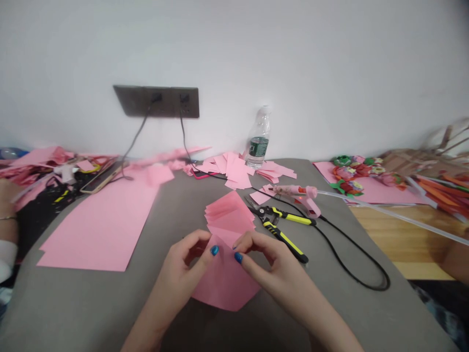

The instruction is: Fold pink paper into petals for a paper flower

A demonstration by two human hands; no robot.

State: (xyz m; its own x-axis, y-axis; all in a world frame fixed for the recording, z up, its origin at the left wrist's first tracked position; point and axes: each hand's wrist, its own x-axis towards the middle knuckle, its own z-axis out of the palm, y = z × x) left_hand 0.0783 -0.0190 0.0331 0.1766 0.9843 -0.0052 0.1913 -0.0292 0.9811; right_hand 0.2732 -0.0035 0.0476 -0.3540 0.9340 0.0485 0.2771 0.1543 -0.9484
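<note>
A pink paper sheet (229, 288) hangs low in front of me over the grey table (164, 215). My left hand (185, 266) pinches its upper left part between thumb and fingers. On the other side, my right hand (266, 259) pinches the same sheet near its upper right. Blue polish shows on both thumbnails. Just beyond the fingertips lies a stack of pink paper pieces (230, 210). Pliers with yellow and black handles (287, 239) rest open to the right of the stack. Behind them is a pink glue gun (296, 191) with a clear stick in its rear.
Large pink sheets (98, 230) and a phone (104, 177) lie left. A bottle (258, 142) stands by the wall among paper scraps (234, 168). A black cable (340, 259) loops right. Colourful paper flowers (361, 171) sit far right. Another person's arm (7, 215) shows at left.
</note>
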